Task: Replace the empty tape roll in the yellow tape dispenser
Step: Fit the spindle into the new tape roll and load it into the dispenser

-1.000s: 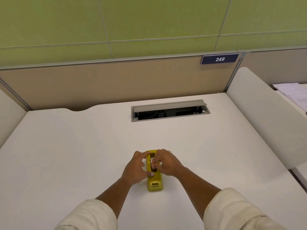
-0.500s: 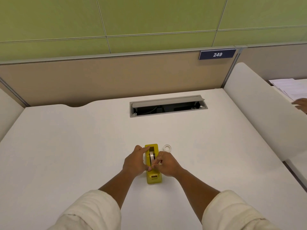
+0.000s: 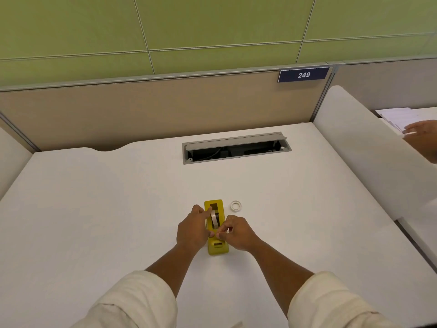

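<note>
The yellow dispenser (image 3: 216, 248) stands on the white desk (image 3: 94, 209), a little toward 6 o'clock from the desk's middle, its long axis running from 12 to 6. A tape roll (image 3: 214, 218) sits in its slot, on edge. The left hand (image 3: 192, 230) presses against the dispenser's 9 o'clock side, its forefinger reaching up to the roll's 12 o'clock end and its thumb down near the cutter end; it grips the dispenser body. The right hand (image 3: 236, 232) is at the 3 o'clock side, thumb and forefinger pinched together over the dispenser's 6 o'clock half, just beside the left thumb; they seem to pinch the loose tape end, though the strip itself is too small to make out for certain. An empty white core (image 3: 235, 206) lies flat on the desk at about 2 o'clock from the dispenser, near it but apart. At 12 o'clock, well apart, a grey cable hatch (image 3: 236, 147) stands open in the desk. Farther at 1 o'clock a blue plate (image 3: 303, 74) on the partition reads 249. At 3 o'clock, beyond a white divider (image 3: 369, 147), another person's hand (image 3: 422, 131) rests by some papers (image 3: 395, 116).
</note>
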A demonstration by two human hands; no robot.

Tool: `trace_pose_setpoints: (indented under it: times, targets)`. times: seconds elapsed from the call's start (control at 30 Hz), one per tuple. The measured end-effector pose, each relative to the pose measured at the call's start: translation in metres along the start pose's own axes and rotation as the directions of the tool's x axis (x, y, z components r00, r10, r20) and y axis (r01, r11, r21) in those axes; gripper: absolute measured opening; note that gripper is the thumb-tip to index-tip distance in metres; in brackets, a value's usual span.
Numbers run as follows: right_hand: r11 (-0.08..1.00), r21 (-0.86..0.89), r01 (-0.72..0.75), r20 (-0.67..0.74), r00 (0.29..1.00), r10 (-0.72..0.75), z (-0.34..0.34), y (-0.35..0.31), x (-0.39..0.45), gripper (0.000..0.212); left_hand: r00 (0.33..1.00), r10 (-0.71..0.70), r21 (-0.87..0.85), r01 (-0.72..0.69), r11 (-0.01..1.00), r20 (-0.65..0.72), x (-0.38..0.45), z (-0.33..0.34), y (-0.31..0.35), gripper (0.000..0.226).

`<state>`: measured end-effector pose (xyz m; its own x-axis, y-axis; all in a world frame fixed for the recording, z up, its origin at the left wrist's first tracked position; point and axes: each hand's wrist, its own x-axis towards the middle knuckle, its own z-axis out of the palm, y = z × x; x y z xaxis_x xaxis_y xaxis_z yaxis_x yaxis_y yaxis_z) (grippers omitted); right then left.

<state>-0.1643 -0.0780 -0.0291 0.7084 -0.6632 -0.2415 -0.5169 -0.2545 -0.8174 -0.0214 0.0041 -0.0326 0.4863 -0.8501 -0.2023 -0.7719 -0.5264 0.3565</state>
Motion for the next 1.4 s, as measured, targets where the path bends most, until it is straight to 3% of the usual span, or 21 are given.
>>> trace_pose_setpoints:
  times: [0.17,0.87,1.4]
  targets:
    - [1.0,0.001,-0.005,-0.021,1.0,0.005,0.004,0.002,-0.007,0.008,1.0,-0.018,-0.035,0.019,0.999,0.019,-0.003,0.006,0.001,0.068]
    - [0.998,-0.035,0.046,-0.065,0.997,-0.048,0.018,0.007,-0.042,0.007,0.997,-0.02,0.073,0.014,0.997,0.079,-0.001,0.008,0.004,0.079]
    - [0.941,-0.336,0.033,-0.087,0.994,-0.066,0.029,0.013,-0.049,0.019,0.997,-0.038,0.037,0.035,0.999,0.072,-0.006,0.01,0.003,0.072]
